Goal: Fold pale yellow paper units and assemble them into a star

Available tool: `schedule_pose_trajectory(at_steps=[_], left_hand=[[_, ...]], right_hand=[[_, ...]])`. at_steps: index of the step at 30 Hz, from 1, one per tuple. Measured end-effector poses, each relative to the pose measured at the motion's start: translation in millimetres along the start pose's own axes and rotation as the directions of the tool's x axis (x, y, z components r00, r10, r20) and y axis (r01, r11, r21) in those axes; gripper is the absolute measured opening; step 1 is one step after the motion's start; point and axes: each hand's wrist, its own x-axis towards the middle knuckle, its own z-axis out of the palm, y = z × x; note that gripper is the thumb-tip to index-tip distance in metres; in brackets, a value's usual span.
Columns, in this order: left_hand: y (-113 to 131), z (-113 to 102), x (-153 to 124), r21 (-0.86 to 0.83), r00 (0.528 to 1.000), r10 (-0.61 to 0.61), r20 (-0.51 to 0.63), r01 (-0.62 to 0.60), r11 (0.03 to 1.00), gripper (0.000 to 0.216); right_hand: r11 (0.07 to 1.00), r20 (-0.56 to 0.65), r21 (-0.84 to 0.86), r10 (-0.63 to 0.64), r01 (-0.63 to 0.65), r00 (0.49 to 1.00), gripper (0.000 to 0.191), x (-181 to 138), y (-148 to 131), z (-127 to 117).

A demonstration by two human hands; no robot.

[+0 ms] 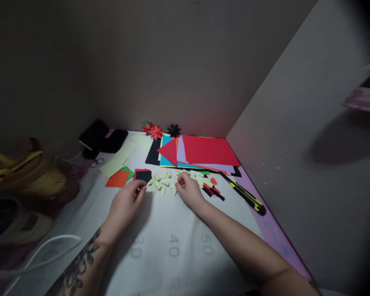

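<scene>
Several small folded pale-green paper pieces (163, 183) lie in a cluster between my two hands. My left hand (128, 203) is at the cluster's left side, thumb and fingertips pinched together; anything between them is too small to make out. At the right side, my right hand (189, 191) has its fingers curled in close against the pale pieces, and what they hold, if anything, is hidden. Just beyond my left fingers lies a black paper square (143, 176) over red paper. An orange paper square (118, 179) rests on green paper farther left.
Red sheets (212, 150) top a coloured paper stack at the back. Folded paper stars (156, 132) and a black star (174, 130) stand by the wall. A yellow-black utility knife (246, 196) lies right, near paper scraps (214, 192). Scissors (97, 163) and a white cable (49, 246) are left.
</scene>
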Motion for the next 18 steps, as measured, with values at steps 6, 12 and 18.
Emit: schedule_pose_trajectory(at_steps=[6,12,18], left_hand=[[-40,-28,13,0.381,0.980,-0.188,-0.061,0.197,0.903,0.028],[-64,-37,24,0.409,0.948,-0.205,-0.242,0.292,0.865,0.032],[-74,-17,50,0.452,0.967,-0.062,-0.249,0.173,0.875,0.030]], right_hand=[[0.951,0.017,-0.291,-0.106,0.107,0.994,0.012,-9,-2,6],[0.900,0.028,-0.405,-0.167,0.164,0.985,0.013,-11,-1,8],[0.942,-0.011,-0.265,-0.218,0.208,0.976,0.005,-17,2,6]])
